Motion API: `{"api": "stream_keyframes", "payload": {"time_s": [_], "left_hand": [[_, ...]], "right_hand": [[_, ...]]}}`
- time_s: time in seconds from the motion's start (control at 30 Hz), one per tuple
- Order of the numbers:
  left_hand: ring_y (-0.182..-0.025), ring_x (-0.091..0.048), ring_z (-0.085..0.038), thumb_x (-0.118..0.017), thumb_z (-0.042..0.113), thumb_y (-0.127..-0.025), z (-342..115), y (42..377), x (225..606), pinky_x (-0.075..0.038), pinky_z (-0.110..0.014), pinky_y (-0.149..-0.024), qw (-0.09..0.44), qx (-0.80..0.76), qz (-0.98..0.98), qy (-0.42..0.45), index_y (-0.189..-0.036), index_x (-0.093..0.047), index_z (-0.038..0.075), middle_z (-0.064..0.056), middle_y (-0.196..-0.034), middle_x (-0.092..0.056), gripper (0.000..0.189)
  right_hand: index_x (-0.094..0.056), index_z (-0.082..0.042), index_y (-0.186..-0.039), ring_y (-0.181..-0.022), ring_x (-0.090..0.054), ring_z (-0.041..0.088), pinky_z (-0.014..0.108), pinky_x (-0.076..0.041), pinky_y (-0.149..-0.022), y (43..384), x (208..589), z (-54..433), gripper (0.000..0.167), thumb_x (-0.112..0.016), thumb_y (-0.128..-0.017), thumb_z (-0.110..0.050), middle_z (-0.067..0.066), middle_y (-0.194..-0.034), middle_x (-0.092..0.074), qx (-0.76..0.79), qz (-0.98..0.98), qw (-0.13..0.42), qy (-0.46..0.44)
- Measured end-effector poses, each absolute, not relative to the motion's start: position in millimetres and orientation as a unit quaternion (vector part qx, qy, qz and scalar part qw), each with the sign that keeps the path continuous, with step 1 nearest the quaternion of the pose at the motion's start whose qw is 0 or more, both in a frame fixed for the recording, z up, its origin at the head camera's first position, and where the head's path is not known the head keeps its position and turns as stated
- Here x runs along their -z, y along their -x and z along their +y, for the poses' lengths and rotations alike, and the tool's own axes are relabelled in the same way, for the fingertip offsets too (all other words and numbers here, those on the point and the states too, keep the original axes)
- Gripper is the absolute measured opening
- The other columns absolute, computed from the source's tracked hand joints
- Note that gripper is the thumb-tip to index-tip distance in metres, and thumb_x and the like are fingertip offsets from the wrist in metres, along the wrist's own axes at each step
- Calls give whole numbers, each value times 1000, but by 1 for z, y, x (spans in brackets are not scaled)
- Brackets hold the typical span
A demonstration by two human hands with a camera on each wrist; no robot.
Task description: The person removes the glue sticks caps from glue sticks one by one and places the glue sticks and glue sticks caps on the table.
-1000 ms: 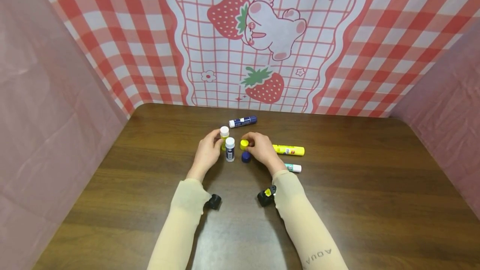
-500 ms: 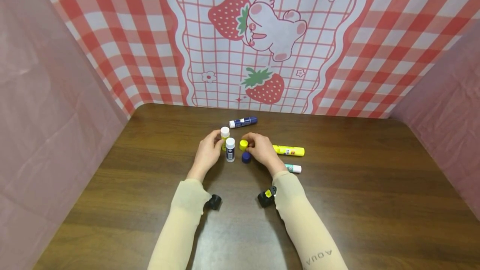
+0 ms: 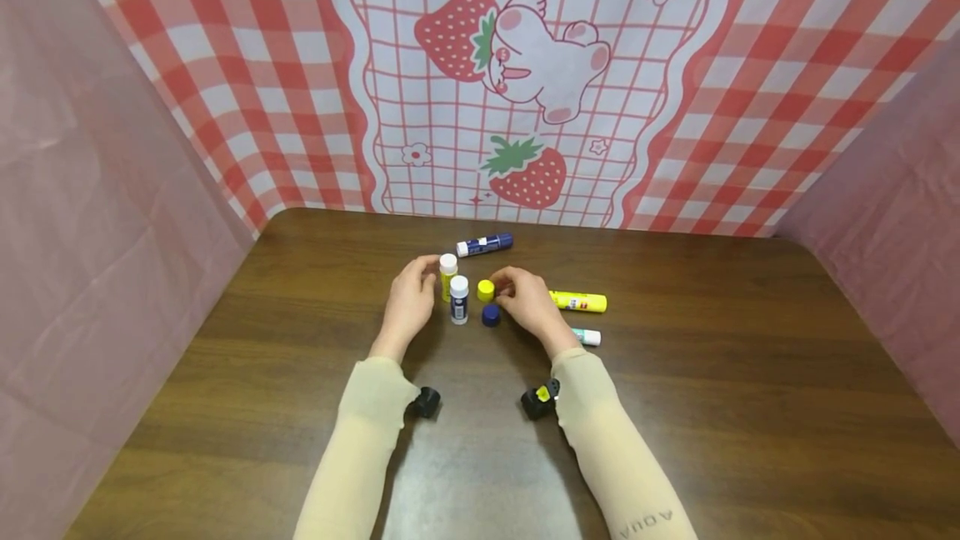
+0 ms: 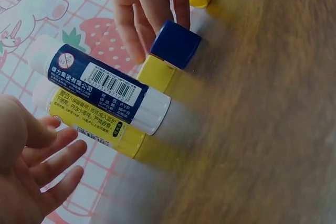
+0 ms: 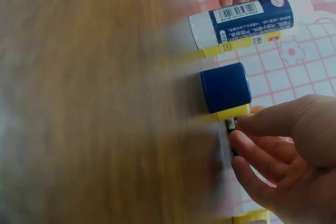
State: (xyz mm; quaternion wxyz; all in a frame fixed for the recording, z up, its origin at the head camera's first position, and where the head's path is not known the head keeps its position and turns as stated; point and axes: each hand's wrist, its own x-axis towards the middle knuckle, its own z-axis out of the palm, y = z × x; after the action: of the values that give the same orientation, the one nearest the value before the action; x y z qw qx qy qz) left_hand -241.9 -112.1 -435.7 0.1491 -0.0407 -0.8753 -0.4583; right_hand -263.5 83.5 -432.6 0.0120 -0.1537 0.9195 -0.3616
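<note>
A yellow glue stick (image 3: 448, 283) and a navy blue glue stick (image 3: 459, 307) stand upright side by side, both with white tops. My left hand (image 3: 410, 300) is just left of the yellow one, its fingers loose and holding nothing in the left wrist view. A yellow cap (image 3: 486, 290) and a dark blue cap (image 3: 491, 316) stand on the table to the right of the sticks. Beside the yellow cap is my right hand (image 3: 527, 300), its fingers loosely bent; in the right wrist view the thumb lies close to the cap, and contact is unclear.
Another blue glue stick (image 3: 484, 245) lies farther back on the wooden table (image 3: 720, 373). To the right lie a yellow glue stick (image 3: 581, 302) and a green and white one (image 3: 588, 337), both partly hidden by my right arm. A checked cloth (image 3: 315, 107) hangs behind.
The left hand has let go of the standing yellow glue stick and drawn slightly left. My right hand has let go of the yellow cap and shifted a little right.
</note>
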Motion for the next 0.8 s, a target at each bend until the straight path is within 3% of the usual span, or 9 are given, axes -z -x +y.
{"api": "stream_keyframes", "payload": {"time_s": [0.13, 0.47, 0.8], "left_hand": [[-96, -60, -26, -47, -3, -88, -112, 241, 434, -45, -37, -88, 172, 461, -870, 39, -114, -58, 5, -11, -107, -62, 30], [-94, -60, -24, -53, 11, -88, -113, 238, 422, -46, -35, -85, 202, 496, -844, -10, -107, -61, 7, -9, -103, -63, 21], [-85, -59, -22, -58, 15, -87, -114, 231, 403, -47, -34, -79, 263, 477, -839, 3, -88, -62, 6, -8, -89, -61, 10]], "right_hand": [[-61, -3, -105, -87, -62, 21, 33, -49, -81, 260, 430, 86, 25, -61, -80, 1, 10, -100, -65, 369, 917, 7, 152], [-61, -5, -104, -88, -62, 20, 34, -50, -80, 250, 419, 89, 22, -61, -82, -4, 8, -101, -63, 384, 909, -18, 161], [-62, -7, -100, -86, -63, 20, 34, -50, -79, 243, 406, 107, 17, -63, -84, -9, 8, -98, -63, 388, 907, -54, 155]]}}
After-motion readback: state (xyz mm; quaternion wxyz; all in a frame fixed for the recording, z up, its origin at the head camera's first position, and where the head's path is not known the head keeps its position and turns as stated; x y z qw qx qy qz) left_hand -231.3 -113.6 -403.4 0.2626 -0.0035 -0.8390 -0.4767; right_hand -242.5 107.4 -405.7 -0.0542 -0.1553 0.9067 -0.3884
